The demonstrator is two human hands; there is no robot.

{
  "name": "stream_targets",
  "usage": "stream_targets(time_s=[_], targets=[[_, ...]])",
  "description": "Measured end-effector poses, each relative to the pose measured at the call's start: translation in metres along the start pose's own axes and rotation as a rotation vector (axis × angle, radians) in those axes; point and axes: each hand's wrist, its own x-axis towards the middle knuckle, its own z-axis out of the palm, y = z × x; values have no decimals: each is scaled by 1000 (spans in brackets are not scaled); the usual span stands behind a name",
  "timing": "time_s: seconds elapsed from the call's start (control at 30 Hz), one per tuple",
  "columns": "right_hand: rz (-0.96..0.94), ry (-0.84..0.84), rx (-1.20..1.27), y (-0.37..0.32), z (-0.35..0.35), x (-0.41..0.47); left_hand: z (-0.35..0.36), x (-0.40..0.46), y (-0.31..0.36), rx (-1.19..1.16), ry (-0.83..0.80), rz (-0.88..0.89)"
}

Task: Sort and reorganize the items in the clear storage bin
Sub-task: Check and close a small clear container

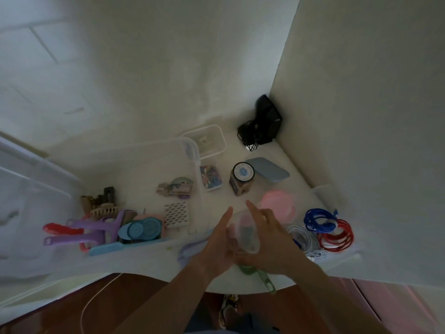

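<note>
Holding a small clear cup (244,231) between our left hand (220,244) and right hand (269,239), fingers loosely curled around it, we kept it just right of the clear bin (192,150).

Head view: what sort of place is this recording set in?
Probably a home room corner: a white table against plain walls, wood floor below, with a clear bin of combs and clips, and a jar.

Dim, flat indoor light leaves the white table (149,261) and walls grey, with no hard shadows or glare. Wide-angle distortion bends the wall corner and table edge toward the frame's borders. Both hands, left (218,239) and right (272,239), are smeared by motion blur; detail is soft throughout.
</note>
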Motion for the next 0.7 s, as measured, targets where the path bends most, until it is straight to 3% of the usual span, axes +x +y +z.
stream_targets(time_s=[0.03,0.13,0.23,0.43,0.7], targets=[[13,-81,61,-5,-2,1,-3,3,-4,-16,41,2],[-7,46,30,18,11,8,-9,9,-12,-43,73,-1],[95,-12,50,36,24,15,-14,13,-16,-89,47,6],[38,-70,46,38,19,28,-22,25,-16,-95,97,12],[122,38,109,36,31,39,-31,44,-13,-69,141,47]])
